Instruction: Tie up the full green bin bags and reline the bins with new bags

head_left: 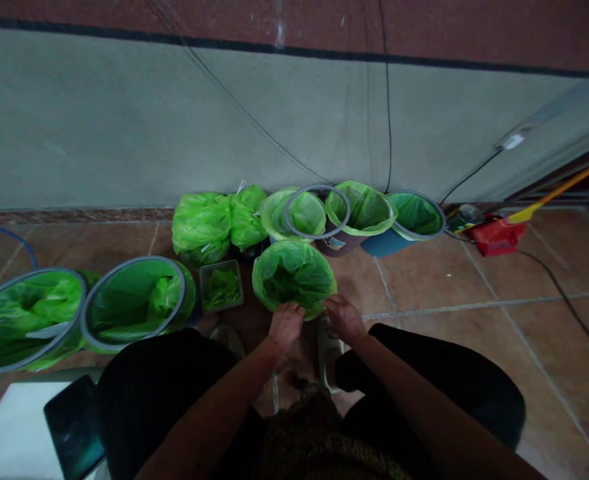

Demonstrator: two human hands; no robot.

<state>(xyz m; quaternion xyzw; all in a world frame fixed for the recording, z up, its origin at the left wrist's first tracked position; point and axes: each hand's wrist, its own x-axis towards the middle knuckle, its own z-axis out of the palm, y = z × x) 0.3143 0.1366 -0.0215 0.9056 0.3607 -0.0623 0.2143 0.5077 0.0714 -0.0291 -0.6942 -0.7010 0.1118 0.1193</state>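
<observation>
A bin lined with a green plastic bag (297, 277) stands on the floor in front of me, the bag folded over its rim. My left hand (287, 323) is at the near edge of the bag, its fingers closed on the plastic. At the right side of the same edge, my right hand (343, 317) has its fingers bent around the bag's rim. Behind this bin are more lined bins, and a loose grey ring (293, 230) lies over one of them.
Two ringed bins (87, 313) stand at the left, near a small square container (242, 287) and full green bags (202, 223). At the right are a blue bin (384, 247), a red dustpan (499, 237) and a cable. A phone (77, 427) lies lower left.
</observation>
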